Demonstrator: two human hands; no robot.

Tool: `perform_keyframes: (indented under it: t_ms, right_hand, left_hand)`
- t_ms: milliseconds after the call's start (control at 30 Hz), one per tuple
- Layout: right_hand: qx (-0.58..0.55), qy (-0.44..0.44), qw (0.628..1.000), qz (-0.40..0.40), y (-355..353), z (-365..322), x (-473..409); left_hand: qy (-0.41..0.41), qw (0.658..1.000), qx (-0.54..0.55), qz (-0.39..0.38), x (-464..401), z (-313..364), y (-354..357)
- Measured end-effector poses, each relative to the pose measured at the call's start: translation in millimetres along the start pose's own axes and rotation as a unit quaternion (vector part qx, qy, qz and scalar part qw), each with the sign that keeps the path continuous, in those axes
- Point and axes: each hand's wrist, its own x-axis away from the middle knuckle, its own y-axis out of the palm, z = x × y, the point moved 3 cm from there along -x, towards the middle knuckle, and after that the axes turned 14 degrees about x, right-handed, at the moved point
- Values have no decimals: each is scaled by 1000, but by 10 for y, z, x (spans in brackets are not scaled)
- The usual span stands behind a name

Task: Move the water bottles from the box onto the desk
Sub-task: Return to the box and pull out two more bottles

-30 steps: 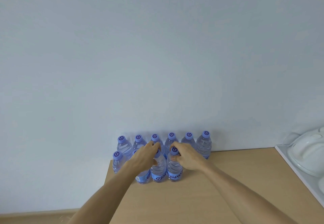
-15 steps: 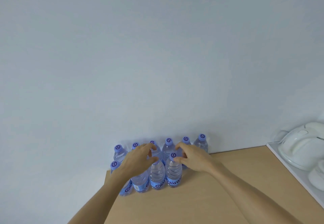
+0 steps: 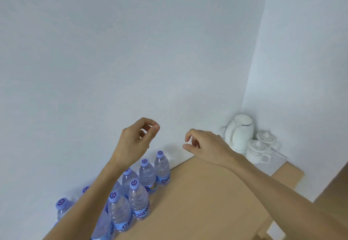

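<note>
Pale blue-white plaster wall (image 3: 131,51) fills the upper two thirds of the frame and meets a second wall at a corner in the upper right. Below it, a light brown wooden desk (image 3: 197,202) runs from the bottom centre up toward the right.

Two bare forearms rise from the bottom edge, one from the lower left and one from the lower right. Along the desk's left edge, in the lower left of the frame, stand the clear plastic water bottles with purple caps and blue labels (image 3: 138,200), upright and packed close together in two rough rows against the wall; the left forearm hides part of the group, so their count is unclear.

In the right-hand corner, on a pale tray whose edges are hard to make out, sits a white electric kettle (image 3: 239,132), with two white lidded cups (image 3: 257,151) just beside it.

At mid-frame the left hand (image 3: 134,142) hovers above the bottles, its fingers loosely curled with thumb and forefinger nearly meeting, holding nothing. To its right, the right hand (image 3: 205,145) hangs above the desk's far edge, fingers also loosely curled and holding nothing. Neither hand touches a bottle.
</note>
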Motion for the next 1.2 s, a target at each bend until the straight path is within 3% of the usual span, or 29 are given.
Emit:
perform_keyframes:
  t_ms: [300,667,900,1200]
  right_hand:
    - [49,72,990,108,-1332,1137,1178]
    - [150,213,952,158,-2461,2935,3011]
    - [149,329,914,185,-2829,3900,3929]
    - [193,396,878,186,-3147,5239,4367]
  left_hand:
    - [102,988,73,-89,-195,1295,1509]
    - [158,948,191,-200,-16,2620,3883]
    - [180,918,224,-275,33,3064,5274]
    - [225,894,233,-310,-387,3291,7023]
